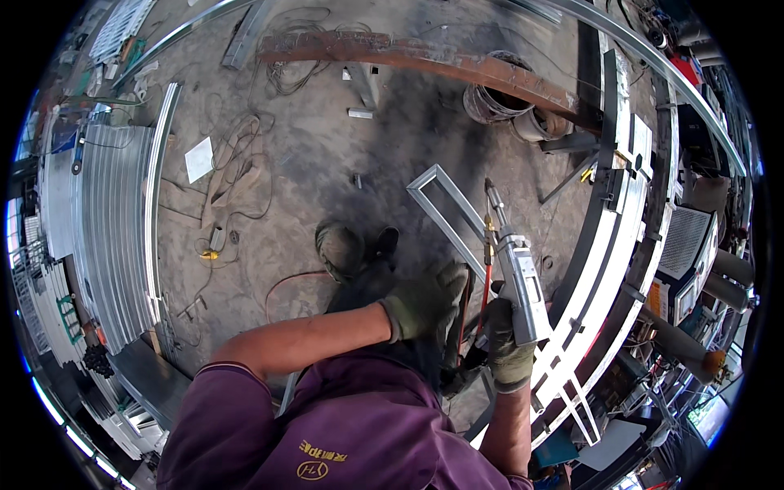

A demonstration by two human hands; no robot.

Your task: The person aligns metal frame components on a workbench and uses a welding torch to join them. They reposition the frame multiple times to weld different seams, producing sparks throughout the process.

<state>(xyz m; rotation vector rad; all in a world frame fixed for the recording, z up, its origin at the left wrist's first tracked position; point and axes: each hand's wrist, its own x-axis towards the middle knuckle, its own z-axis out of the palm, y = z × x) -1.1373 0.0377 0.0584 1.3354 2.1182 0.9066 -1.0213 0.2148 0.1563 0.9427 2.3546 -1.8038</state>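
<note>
My right hand (510, 347), in a dark grey-green work glove, is closed round a silver welding gun (525, 286). The gun's narrow nozzle points away from me, and a red hose (487, 282) with a brass fitting runs along its left side. To the left of the gun, a rectangular frame of silver metal tube (447, 237) slants up and away. My left hand (425, 302), gloved alike, reaches across my body with its fingers curled at the near end of this frame. Its fingertips are partly hidden in dim, smoky shade.
A rusty beam (425, 57) crosses the far floor, with buckets (492, 104) beside it. Long metal rails (604, 253) stand close on my right. Corrugated sheets (114, 237) are stacked at left. Cables (245, 155) and a white plate (198, 159) lie on the floor.
</note>
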